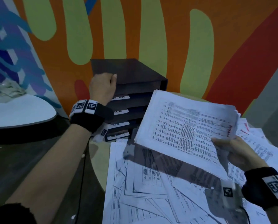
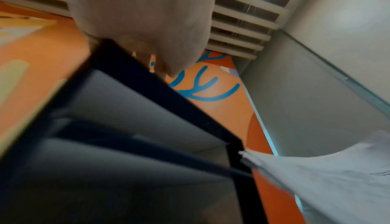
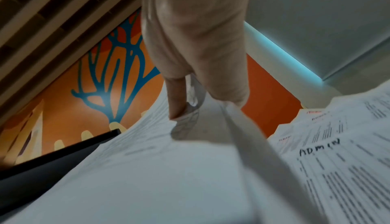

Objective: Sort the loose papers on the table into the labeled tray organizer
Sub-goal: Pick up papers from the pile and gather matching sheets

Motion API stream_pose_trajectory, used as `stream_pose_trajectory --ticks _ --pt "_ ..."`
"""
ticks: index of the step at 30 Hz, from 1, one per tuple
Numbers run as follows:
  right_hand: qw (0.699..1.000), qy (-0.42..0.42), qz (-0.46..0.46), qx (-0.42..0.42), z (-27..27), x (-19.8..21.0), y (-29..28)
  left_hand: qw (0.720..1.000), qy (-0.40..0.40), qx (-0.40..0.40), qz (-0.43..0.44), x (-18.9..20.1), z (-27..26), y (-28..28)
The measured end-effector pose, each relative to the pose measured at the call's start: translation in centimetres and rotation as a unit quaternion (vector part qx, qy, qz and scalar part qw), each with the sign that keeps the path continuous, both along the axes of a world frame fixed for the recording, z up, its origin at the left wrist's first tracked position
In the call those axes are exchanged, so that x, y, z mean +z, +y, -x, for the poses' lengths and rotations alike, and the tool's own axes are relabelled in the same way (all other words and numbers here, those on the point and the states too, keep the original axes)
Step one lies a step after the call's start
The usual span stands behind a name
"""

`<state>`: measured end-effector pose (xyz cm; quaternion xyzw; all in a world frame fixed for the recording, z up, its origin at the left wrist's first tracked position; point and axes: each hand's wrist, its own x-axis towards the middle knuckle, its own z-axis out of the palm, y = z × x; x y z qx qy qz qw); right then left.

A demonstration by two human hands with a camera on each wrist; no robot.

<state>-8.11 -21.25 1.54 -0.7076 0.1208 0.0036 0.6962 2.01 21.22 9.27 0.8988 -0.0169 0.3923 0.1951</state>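
Observation:
A dark stacked tray organizer (image 1: 135, 73) with white handwritten labels (image 1: 120, 97) stands against the wall. My left hand (image 1: 102, 88) grips its top front-left corner, fingers curled over the edge; the left wrist view shows the organizer (image 2: 131, 111) just below the hand (image 2: 147, 27). My right hand (image 1: 232, 147) pinches the near right corner of a stack of printed papers (image 1: 183, 123) and holds it tilted in the air right of the trays. The right wrist view shows thumb and fingers (image 3: 177, 101) clamped on that stack (image 3: 147, 169).
Loose printed sheets (image 1: 143, 183) cover the table in front of me and to the right (image 1: 256, 143), one marked ADMIN (image 3: 320, 147). A white round table (image 1: 19, 110) with clutter stands at the left. The painted wall (image 1: 151, 29) is right behind the organizer.

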Motion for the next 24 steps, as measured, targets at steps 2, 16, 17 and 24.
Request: stream_pose_trajectory --ticks 2,16,17,24 --pt "0.998 0.035 -0.016 0.042 0.1 0.0 0.9 0.999 -0.025 -0.018 0.03 -1.2 -0.3 0.9" --pt "0.984 0.155 -0.07 0.046 -2.6 -1.5 8.5 0.952 -0.133 -0.172 0.218 -2.8 0.5 2.0" --pt "0.985 0.158 -0.056 0.05 -2.8 -1.5 8.7 0.952 -0.133 -0.171 0.218 -2.8 0.4 1.9" --pt "0.985 0.151 -0.052 0.069 -1.1 0.2 7.3 0.952 -0.146 -0.177 0.201 -3.3 -0.2 2.3"
